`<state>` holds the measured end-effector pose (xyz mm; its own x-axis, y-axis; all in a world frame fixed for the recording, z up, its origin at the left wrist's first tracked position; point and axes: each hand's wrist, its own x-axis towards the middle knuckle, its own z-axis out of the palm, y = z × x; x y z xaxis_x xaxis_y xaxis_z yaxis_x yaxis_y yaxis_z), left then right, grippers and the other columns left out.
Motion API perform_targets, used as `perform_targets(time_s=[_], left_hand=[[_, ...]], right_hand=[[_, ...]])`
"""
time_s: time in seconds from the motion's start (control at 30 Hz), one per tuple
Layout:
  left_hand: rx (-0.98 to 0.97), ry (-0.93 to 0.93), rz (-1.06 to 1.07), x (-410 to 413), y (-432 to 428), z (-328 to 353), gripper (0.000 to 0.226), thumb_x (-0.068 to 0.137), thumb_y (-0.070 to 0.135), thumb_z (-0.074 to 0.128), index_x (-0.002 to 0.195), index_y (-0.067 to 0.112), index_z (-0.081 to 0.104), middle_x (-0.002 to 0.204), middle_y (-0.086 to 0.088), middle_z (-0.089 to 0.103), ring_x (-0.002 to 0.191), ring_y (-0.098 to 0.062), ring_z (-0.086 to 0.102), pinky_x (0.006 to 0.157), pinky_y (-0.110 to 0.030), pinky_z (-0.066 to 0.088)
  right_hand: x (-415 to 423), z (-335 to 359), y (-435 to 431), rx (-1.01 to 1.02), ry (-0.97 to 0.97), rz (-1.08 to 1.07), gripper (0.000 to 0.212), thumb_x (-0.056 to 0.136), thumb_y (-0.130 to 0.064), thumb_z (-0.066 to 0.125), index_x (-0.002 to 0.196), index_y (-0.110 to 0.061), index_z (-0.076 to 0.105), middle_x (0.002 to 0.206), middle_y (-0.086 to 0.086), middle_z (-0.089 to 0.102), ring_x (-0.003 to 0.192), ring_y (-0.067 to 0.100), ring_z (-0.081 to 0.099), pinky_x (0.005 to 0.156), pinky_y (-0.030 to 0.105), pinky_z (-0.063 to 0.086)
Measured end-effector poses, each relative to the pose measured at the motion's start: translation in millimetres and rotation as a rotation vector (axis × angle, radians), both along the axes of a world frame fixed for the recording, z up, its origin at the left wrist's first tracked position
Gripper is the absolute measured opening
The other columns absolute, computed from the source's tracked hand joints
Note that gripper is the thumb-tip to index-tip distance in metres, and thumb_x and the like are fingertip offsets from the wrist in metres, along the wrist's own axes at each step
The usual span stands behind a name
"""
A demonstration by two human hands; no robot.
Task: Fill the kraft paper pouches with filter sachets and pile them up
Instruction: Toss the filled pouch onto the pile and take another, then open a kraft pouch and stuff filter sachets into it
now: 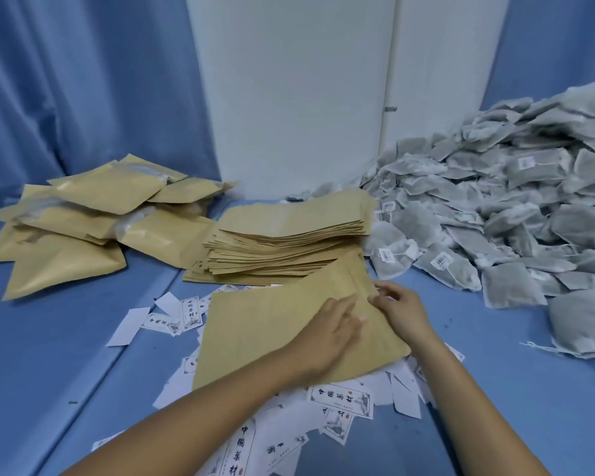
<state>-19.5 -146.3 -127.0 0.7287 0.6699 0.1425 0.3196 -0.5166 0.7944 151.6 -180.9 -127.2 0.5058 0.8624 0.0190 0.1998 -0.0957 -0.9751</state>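
Kraft paper pouch [272, 334] lies flat and slightly skewed near the middle of the near edge of the blue cloth surface [495, 372], on top of scattered white printed labels [340, 400]. Left hand [330, 334] rests on the pouch's right half, fingers straight and flat against the paper, pressing it down. Right hand [404, 309] sits at the pouch's right edge, fingers curled, thumb and fingertips pinching that edge. So the pouch lies mostly left of the pinch, under the left palm. Can't tell if the mouth is opened yet.

Just behind, touching the pouch's far corner: stack of empty pouches [289, 235], fanned a bit. Toward the far left corner sits a loose pile of filled pouches [83, 228], puffy, overlapping. Right side, from the far edge down toward the right edge: big heap of grey filter sachets [512, 207] with small tags on strings, nearest ones just beside the right hand, not touching it.
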Motion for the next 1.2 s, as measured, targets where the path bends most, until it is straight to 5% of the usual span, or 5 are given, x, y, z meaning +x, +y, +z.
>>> perform_targets(time_s=[0.07, 0.17, 0.3, 0.43, 1.2], left_hand=[[-0.284, -0.128, 0.185, 30, 3, 7, 0.049, 0.101, 0.039, 0.044, 0.142, 0.013, 0.036, 0.118, -0.021, 0.051, 0.098, -0.029, 0.058, 0.086, -0.037, 0.049], [-0.526, -0.256, 0.348, 60, 13, 8, 0.042, 0.099, 0.034, 0.048, 0.133, 0.014, 0.035, 0.079, -0.01, 0.051, 0.057, -0.014, 0.051, 0.053, -0.025, 0.05], [-0.741, -0.4, 0.401, 68, 20, -3, 0.029, 0.1, 0.021, 0.046, 0.127, 0.02, 0.036, 0.071, -0.003, 0.048, 0.051, -0.01, 0.048, 0.054, -0.024, 0.052], [-0.769, -0.461, 0.425, 66, 24, -8, 0.027, 0.099, 0.022, 0.048, 0.124, 0.021, 0.036, 0.069, -0.004, 0.046, 0.046, -0.01, 0.05, 0.052, -0.025, 0.053], [-0.699, -0.461, 0.339, 57, 24, -15, 0.027, 0.098, 0.024, 0.053, 0.116, 0.014, 0.036, 0.073, -0.008, 0.05, 0.049, -0.013, 0.056, 0.056, -0.031, 0.057]], right_hand=[[-6, -1, -4, 0.036, 0.083, 0.071, 0.02, 0.091, -0.012, 0.061, 0.106, -0.018, 0.073, 0.092, -0.003, 0.069, 0.085, 0.008, 0.064, 0.073, 0.018, 0.047], [-12, 0, -11, 0.038, 0.21, 0.196, 0.021, 0.097, -0.026, 0.053, 0.102, -0.028, 0.073, 0.105, -0.001, 0.073, 0.099, 0.012, 0.067, 0.088, 0.028, 0.05], [-6, -4, -12, 0.05, 0.367, 0.24, 0.023, 0.097, -0.015, 0.054, 0.111, -0.022, 0.07, 0.108, 0.007, 0.073, 0.096, 0.019, 0.068, 0.084, 0.028, 0.053], [-1, -7, -10, 0.081, 0.535, 0.357, 0.027, 0.097, -0.012, 0.05, 0.118, -0.013, 0.067, 0.107, 0.014, 0.071, 0.093, 0.022, 0.068, 0.082, 0.028, 0.054], [-2, -12, -9, 0.041, 0.363, 0.306, 0.026, 0.096, -0.014, 0.053, 0.107, -0.028, 0.073, 0.103, 0.005, 0.074, 0.095, 0.017, 0.068, 0.087, 0.03, 0.053]])
